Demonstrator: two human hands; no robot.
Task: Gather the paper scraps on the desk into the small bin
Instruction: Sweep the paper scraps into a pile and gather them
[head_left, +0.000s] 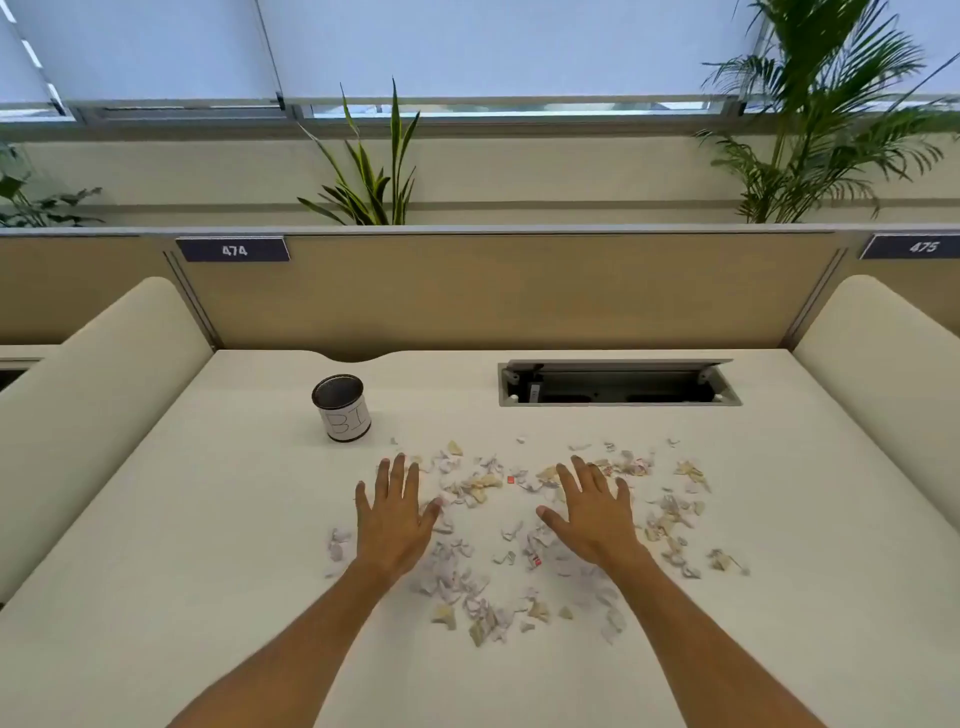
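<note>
Many small paper scraps (483, 597), white, cream and a few red, lie scattered across the middle of the cream desk (208, 571). A small dark mesh bin (342, 408) with a white paper label stands upright at the back left of the scatter, empty as far as I can see. My left hand (393, 514) lies flat and palm down at the left edge of the scraps, fingers spread. My right hand (592, 512) is flat, palm down over scraps in the middle right, fingers apart. Neither hand holds anything.
An open cable tray (618, 383) is recessed in the desk at the back right. A tan partition (493, 291) closes off the back, and padded side dividers (104, 405) flank the desk. Plants stand behind the partition.
</note>
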